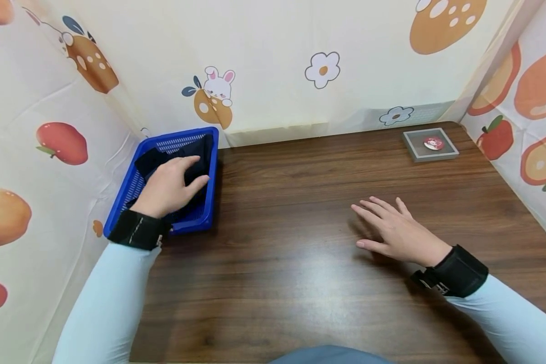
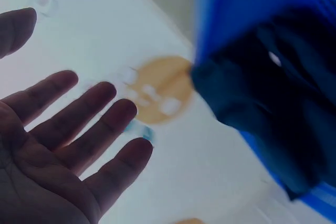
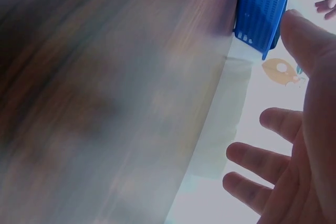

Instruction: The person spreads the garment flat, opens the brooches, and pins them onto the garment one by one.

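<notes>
Some dark cloth [image 1: 200, 148] lies bunched in the basket [image 1: 212, 178] at left; it looks soft, light and hard to damage, easiest pinched by a raised fold at its far edge. It sits just below the left hand [image 1: 167, 187], whose fingers are spread and grip nothing. Well to the right, the right hand [image 1: 398, 233] hovers empty above the table [image 1: 277, 202], fingers extended.

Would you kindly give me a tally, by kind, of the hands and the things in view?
Left hand and right hand: 2
Blue basket: 1
Grey box: 1
Round red-and-white piece: 1
Total: 5, excluding dark cloth, whose pieces cannot be counted
</notes>
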Demonstrator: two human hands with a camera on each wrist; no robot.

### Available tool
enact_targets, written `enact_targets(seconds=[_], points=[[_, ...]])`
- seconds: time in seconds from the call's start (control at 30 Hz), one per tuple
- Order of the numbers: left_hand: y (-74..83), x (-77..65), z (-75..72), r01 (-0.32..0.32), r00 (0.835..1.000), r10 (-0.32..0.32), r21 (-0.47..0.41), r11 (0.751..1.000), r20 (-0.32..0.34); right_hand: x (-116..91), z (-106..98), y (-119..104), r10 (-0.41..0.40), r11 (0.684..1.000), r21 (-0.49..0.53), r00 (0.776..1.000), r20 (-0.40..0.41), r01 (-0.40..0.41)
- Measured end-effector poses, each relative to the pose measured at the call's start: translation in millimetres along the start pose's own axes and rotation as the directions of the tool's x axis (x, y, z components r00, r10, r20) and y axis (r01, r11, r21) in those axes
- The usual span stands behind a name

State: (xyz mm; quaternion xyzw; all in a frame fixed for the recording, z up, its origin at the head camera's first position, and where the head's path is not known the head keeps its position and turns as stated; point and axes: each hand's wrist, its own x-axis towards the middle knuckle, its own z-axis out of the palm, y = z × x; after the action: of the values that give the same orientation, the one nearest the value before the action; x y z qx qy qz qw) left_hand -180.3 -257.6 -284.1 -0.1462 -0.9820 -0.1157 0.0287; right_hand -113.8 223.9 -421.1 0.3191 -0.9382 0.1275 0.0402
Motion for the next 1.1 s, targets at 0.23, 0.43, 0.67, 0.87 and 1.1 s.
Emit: enact_targets(seconds=[0.23,0.43,0.67,0.87,1.1], points=[[-50.4,31.0,7.9,0.21,0.97,-0.217,0.067,0.975,0.114,17,2,-11,-0.034,0.999,0.006,0.999,0.008,0.034],[-83.6,43.8,22.7,0.344,0.913,-0.362,0.123,0.931,0.188,27,4,-19,-0.064,0.998,0.017,0.998,0.018,0.064],[-102.6,56.5,40.0,0.415,0.878,-0.43,0.112,0.903,0.211,37,4,-24,-0.092,0.996,0.013,0.996,0.018,0.091],[-113.3,66.1,55.3,0.465,0.84,-0.471,0.091,0.881,0.269,41,3,-25,-0.085,0.996,0.022,0.995,0.051,0.084],[-112.8,73.4,65.7,0.468,0.804,-0.461,0.08,0.88,0.374,47,6,-27,-0.108,0.994,0.035,0.993,0.037,0.107]])
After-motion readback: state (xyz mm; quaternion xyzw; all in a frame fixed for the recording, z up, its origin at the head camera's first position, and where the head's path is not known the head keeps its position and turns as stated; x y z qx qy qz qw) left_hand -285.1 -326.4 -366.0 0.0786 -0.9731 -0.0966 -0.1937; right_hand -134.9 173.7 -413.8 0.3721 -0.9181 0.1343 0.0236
